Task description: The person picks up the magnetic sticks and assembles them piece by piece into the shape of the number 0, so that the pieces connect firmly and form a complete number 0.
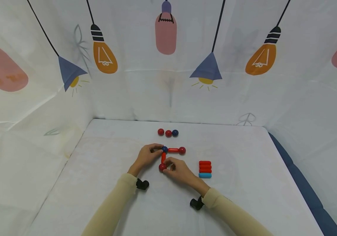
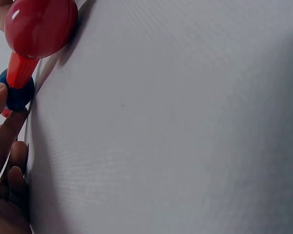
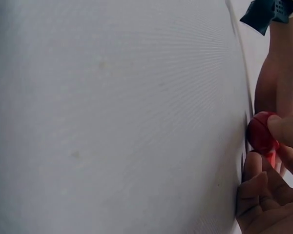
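Note:
An L-shaped piece lies on the white table, made of a blue ball (image 1: 164, 149) at its corner, two red rods and a red ball at each end. My left hand (image 1: 147, 155) pinches the blue ball between thumb and finger. One red rod (image 1: 173, 150) runs right from it to a red ball (image 1: 182, 150). The other red rod (image 1: 163, 157) comes toward me and ends in the nearer red ball (image 1: 162, 167). My right hand (image 1: 180, 170) pinches that nearer ball; the right wrist view shows the thumb on the red ball (image 3: 261, 131).
Behind the piece, two red balls (image 1: 160, 132) and a blue ball (image 1: 175, 133) sit in a row. To the right lie several red rods (image 1: 205, 167) stacked side by side with a light blue rod (image 1: 205, 175). A white printed curtain (image 1: 144, 95) surrounds the table (image 1: 239, 196).

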{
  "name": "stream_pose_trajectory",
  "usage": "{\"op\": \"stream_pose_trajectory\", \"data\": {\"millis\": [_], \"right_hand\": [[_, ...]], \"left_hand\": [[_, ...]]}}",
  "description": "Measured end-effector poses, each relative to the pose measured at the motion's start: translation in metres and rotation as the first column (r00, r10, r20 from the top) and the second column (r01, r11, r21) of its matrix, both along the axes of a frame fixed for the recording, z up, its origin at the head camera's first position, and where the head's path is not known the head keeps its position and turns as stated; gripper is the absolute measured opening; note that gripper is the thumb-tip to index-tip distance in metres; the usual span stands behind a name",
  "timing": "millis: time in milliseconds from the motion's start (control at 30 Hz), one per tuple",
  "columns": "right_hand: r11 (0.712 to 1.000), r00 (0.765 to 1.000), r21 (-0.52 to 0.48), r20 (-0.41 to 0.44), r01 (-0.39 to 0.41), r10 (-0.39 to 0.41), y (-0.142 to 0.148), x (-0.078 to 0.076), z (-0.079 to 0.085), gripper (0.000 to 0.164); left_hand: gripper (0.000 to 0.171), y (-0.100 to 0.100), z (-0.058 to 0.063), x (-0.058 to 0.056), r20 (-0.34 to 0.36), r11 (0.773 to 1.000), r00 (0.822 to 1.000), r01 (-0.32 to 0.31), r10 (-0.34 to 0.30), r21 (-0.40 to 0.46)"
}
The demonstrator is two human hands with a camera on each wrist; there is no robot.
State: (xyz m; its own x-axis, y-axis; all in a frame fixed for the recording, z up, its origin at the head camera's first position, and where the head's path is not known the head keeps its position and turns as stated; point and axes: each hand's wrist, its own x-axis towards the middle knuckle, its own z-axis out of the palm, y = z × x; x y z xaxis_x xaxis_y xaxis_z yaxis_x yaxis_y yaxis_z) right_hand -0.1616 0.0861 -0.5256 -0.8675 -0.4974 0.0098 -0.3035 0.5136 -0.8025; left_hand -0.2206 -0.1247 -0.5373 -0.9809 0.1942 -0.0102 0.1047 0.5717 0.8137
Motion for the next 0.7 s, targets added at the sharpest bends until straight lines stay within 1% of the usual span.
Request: {"op": "stream_pose_trajectory", "data": {"millis": [333,567,700], "right_hand": [[1.0,1.0,0.016,0.024,0.01,-0.011,-0.0027,-0.0005,0.003,0.032],[1.0,1.0,0.022,0.023,-0.006,0.006,-0.0021,-0.0003,0.006,0.032],[0.999,0.999,0.031,0.028,-0.015,0.014,0.0003,-0.0003,0.0077,0.035]], "left_hand": [[0.029,0.0003,-0.0004,0.0001,-0.005,1.0,1.0,-0.001,0.001,0.001],[0.029,-0.0003,-0.0005,0.0,-0.016,1.0,1.0,0.003,-0.003,0.0],[0.029,0.0002,-0.0001,0.0002,-0.002,1.0,1.0,0.002,-0.002,0.007]]}}
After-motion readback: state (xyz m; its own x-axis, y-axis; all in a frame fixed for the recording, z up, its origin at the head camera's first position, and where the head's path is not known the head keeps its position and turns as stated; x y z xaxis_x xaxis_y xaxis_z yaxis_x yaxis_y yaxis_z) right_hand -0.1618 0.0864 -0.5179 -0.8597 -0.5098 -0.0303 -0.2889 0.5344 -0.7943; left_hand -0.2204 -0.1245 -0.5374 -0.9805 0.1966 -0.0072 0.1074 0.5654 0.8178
